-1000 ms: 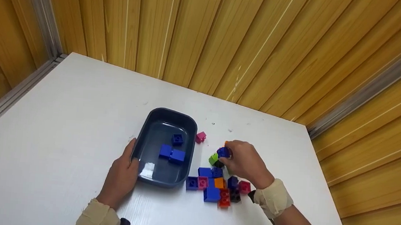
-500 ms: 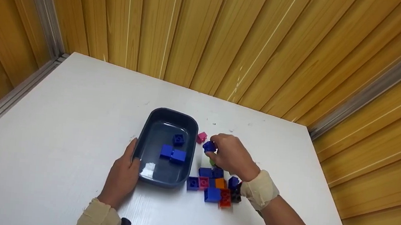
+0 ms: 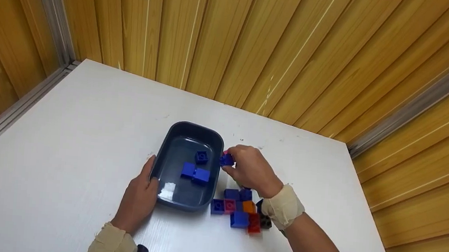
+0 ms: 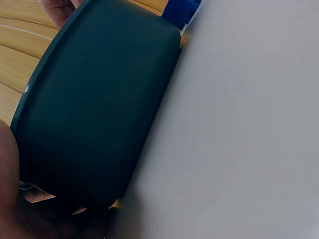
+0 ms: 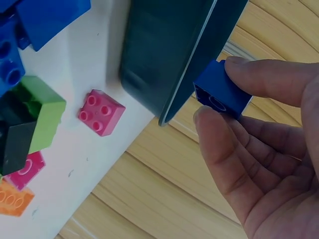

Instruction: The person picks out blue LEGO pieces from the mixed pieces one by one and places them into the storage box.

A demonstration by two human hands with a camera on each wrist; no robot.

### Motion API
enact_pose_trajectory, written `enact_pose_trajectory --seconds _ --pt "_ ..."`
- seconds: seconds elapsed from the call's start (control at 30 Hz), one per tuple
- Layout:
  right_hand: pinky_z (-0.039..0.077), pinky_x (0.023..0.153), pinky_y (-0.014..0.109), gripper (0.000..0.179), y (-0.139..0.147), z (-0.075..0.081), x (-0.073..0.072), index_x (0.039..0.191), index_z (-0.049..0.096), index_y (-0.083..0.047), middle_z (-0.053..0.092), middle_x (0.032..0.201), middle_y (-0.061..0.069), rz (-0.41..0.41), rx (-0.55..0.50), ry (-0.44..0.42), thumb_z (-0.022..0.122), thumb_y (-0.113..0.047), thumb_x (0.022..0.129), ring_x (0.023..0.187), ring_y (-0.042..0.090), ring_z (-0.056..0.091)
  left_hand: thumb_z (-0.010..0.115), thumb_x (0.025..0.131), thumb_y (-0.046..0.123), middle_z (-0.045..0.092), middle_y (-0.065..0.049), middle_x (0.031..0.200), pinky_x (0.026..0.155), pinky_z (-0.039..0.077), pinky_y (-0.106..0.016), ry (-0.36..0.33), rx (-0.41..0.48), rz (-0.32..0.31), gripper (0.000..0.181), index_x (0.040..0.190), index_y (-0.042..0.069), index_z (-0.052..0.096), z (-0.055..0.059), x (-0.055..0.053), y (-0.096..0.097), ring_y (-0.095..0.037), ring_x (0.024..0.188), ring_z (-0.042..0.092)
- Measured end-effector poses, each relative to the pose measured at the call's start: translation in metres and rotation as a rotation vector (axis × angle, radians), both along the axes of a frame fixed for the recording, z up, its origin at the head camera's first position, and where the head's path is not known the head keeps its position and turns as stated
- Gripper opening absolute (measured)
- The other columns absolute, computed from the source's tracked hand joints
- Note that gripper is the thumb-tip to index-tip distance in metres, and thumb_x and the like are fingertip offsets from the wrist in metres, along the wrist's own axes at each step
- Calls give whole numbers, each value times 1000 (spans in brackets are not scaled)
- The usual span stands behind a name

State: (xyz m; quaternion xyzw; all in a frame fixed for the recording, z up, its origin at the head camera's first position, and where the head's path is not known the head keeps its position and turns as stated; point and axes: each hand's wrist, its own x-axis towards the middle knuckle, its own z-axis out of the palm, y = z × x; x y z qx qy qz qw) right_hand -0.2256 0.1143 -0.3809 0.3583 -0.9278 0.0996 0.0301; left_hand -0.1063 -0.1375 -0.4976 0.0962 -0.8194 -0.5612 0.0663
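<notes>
Deep rectangular tray, dark navy plastic (image 3: 176, 150): stands on the white surface (image 3: 107, 133), three blue plastic bricks (image 3: 188, 170) lying towards its right side. Left hand (image 3: 138, 197): grips the tray's left wall, presumably to steady it. Right hand (image 3: 251, 170): pinches a small blue plastic brick (image 5: 222, 88) between thumb and fingers, just by the tray's right rim; whether they touch cannot be told. The fingertip hold seems suited to so small a piece. Cluster of mixed-colour plastic bricks (image 3: 240, 220): near right, apparently kept within easy reach. Right wrist view: shows whole a loose pink studded brick (image 5: 102, 113), plus a lime-green brick (image 5: 49, 112), both largely masked by the hand in the head view. Head view alone: the tray's contents.
</notes>
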Motion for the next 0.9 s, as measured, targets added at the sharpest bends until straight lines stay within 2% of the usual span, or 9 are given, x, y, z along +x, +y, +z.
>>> enact_pose_trajectory --seconds 0.13,0.4,0.63,0.9 --pt "62 76 28 21 -8 0 -2 103 78 -8 77 92 4 25 13 8 85 -21 88 77 13 67 37 107 15 37 -19 167 123 34 -58 -2 0 4 62 167 11 24 -1 1 -1 -35 153 38" --pt "61 71 26 22 -25 2 -3 104 76 -7 74 89 5 39 54 -4 84 -22 89 75 14 66 38 107 15 36 -18 168 124 33 -57 -2 4 6 62 167 11 23 -1 1 -1 -34 154 37" --pt "60 69 26 24 -41 2 -3 103 76 -6 73 87 5 62 76 -11 85 -22 88 74 15 65 39 106 14 40 -19 165 119 39 -57 18 -6 17 62 166 10 26 -2 -1 0 -34 147 47" --pt "59 70 27 25 -58 2 -2 105 75 -5 73 86 6 102 91 -6 84 -23 89 75 15 63 40 106 14 40 -20 165 119 40 -57 19 -21 15 61 166 8 26 -2 -1 2 -34 148 46"
